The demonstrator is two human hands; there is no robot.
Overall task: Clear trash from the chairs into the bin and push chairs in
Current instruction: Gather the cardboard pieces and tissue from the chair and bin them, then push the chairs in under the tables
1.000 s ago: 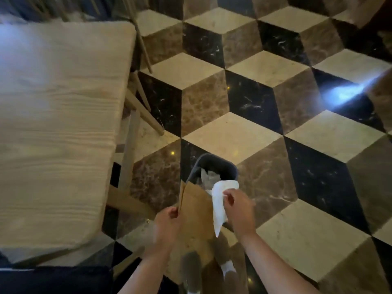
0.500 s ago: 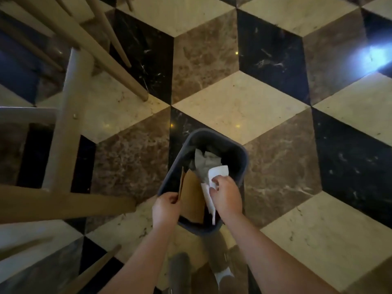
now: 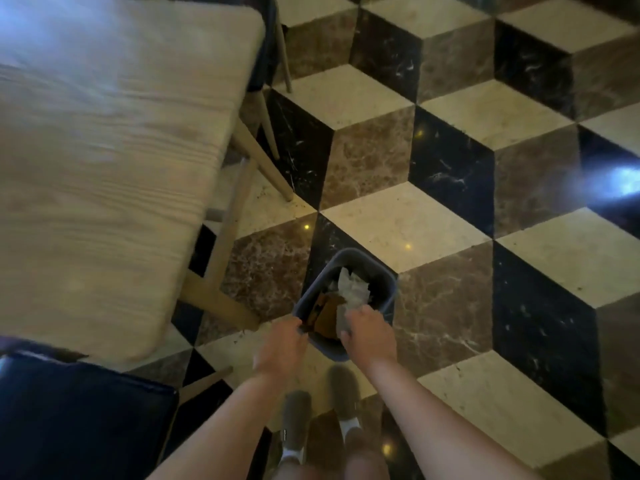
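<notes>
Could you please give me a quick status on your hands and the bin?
Left hand at bin rim, right hand on white paper inside. Brown paper in too. Chair close left, not blocking.

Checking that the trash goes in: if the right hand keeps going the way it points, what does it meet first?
Probably the white paper inside the bin; the right hand already reaches over the near rim, though depth is unclear.

**Operator: Visible Body and Clothing**

Both forearms are bare, with no sleeves, watch or bands in view. The left hand (image 3: 282, 348) and right hand (image 3: 369, 332) are ungloved. The feet wear grey-brown slip-on shoes (image 3: 294, 422) with rounded toes. White socks (image 3: 349, 426) show at the shoe openings. Image blur hides finer detail.
</notes>
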